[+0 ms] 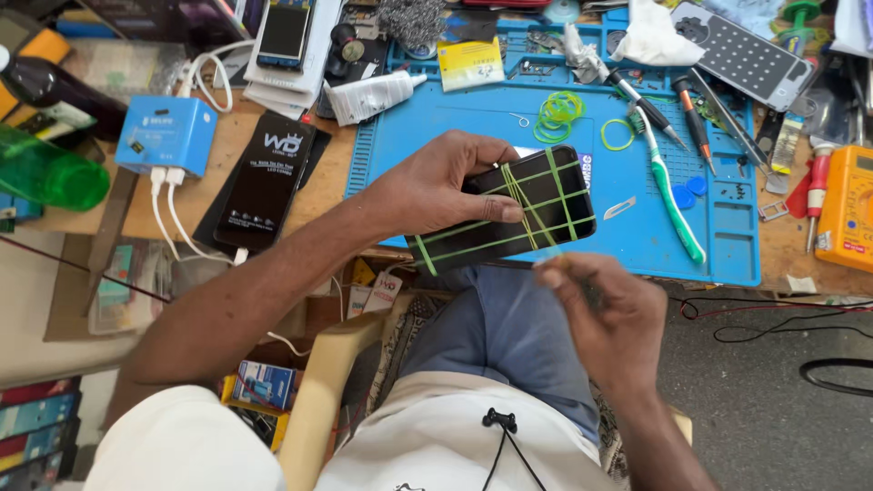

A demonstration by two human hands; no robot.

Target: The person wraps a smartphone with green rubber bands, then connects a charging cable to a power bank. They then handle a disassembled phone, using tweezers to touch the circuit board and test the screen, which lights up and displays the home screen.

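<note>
My left hand (436,186) grips a black smartphone (536,195) by its upper edge, holding it flat above the near edge of the blue work mat (473,127). Several green rubber bands (518,214) cross the phone lengthwise and across. My right hand (605,314) is just below the phone's right end, fingers pinched on a thin green band that runs from the phone to my fingertips. Loose green rubber bands (559,114) lie on the mat beyond the phone.
A green-and-white toothbrush (673,195), screwdrivers (696,118) and a scalpel blade (620,207) lie on the mat's right. A second black phone (264,182) and a blue charger box (168,135) sit left. An orange multimeter (846,209) is far right, a green bottle (45,173) far left.
</note>
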